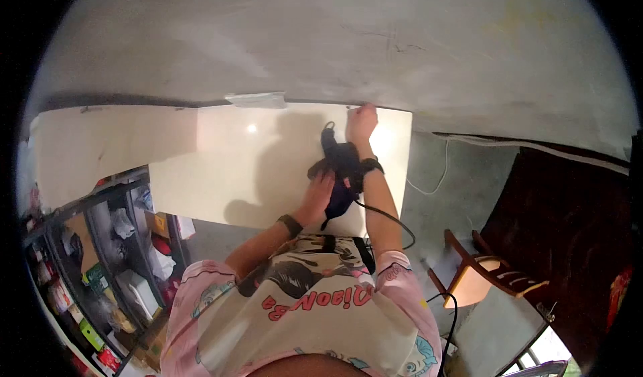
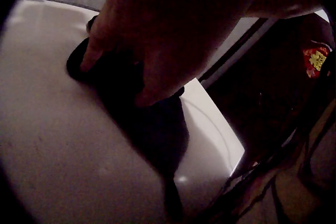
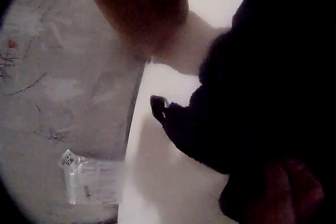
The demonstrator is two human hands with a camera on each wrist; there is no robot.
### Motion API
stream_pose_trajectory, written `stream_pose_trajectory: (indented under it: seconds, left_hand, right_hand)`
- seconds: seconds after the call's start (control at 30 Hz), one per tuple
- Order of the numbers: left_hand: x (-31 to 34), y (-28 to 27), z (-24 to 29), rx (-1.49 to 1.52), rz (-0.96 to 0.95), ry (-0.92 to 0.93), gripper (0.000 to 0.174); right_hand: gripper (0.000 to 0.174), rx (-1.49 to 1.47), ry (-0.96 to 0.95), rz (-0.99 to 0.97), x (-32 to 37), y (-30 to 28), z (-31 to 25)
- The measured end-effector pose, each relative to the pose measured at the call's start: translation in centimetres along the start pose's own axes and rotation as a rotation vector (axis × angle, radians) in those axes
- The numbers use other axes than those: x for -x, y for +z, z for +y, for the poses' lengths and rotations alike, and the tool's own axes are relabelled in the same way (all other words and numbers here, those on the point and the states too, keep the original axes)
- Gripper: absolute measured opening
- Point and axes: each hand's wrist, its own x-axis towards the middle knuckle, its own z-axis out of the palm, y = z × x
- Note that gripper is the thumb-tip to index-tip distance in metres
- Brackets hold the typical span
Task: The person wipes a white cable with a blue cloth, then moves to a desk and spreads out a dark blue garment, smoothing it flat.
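A dark cloth item [image 1: 341, 166] with a small loop at its far end lies bunched on the pale tabletop [image 1: 221, 169]. My left hand [image 1: 318, 197] grips its near left side; in the left wrist view the thumb and fingers of that hand [image 2: 157, 29] press into the dark fabric [image 2: 157, 129]. Beyond the cloth, my right hand [image 1: 362, 123] rests at the tabletop's far edge, its fingers looking curled. The right wrist view shows this hand [image 3: 149, 14] beside the cloth [image 3: 262, 92], with its fingertips hidden.
A grey wall [image 1: 321, 42] borders the far edge, where a clear plastic packet [image 1: 256, 100] lies. Shelves with packages [image 1: 100, 270] stand at left. At right are a wooden chair [image 1: 479, 276] and a dark red surface [image 1: 562, 209]. A black cable [image 1: 395, 221] runs by my right forearm.
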Motion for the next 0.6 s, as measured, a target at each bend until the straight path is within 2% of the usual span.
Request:
stream_pose_trajectory:
  seconds: [0.1, 0.13, 0.17, 0.2, 0.27, 0.4, 0.43, 0.5, 0.57, 0.6]
  left_hand:
    - [-0.1, 2.7, -0.7, -0.068, 0.026, 0.052, 0.06]
    - [0.0, 1.5, -0.2, 0.009, 0.061, -0.012, 0.06]
    - [0.0, 0.6, -0.2, 0.016, 0.061, 0.011, 0.06]
    - [-0.2, -0.1, -0.2, 0.02, 0.023, 0.019, 0.06]
    - [0.0, -1.1, 0.0, 0.036, -0.036, 0.004, 0.062]
    - [0.1, -0.8, -0.6, 0.032, -0.04, 0.015, 0.064]
    - [0.1, -0.7, -0.5, 0.024, 0.021, 0.038, 0.062]
    - [0.0, -0.6, -0.3, 0.014, 0.081, 0.061, 0.06]
    - [0.1, -1.0, 0.0, 0.06, 0.086, 0.041, 0.06]
    - [0.0, -1.0, -0.1, 0.057, 0.088, 0.041, 0.06]
  right_hand:
    - [0.015, -0.047, 0.102, -0.08, -0.2, 0.6, 0.1]
    - [0.014, -0.009, 0.074, -0.056, -0.4, 0.3, -0.1]
    - [0.013, 0.029, 0.051, -0.038, -0.1, 0.0, -0.5]
    - [0.014, -0.031, 0.12, -0.026, -0.2, -0.2, -0.6]
    - [0.014, -0.074, 0.119, -0.023, -0.2, -1.0, -0.2]
    - [0.012, -0.256, 0.218, -0.021, 0.0, -2.7, 0.0]
    - [0.012, -0.33, 0.248, -0.038, 0.1, -2.9, 0.1]
    - [0.015, -0.301, 0.202, -0.006, 0.5, -2.6, 0.9]
    - [0.016, -0.302, 0.189, -0.081, 1.8, -3.4, 2.6]
    - [0.016, -0.296, 0.099, -0.116, 3.5, -4.3, 3.4]
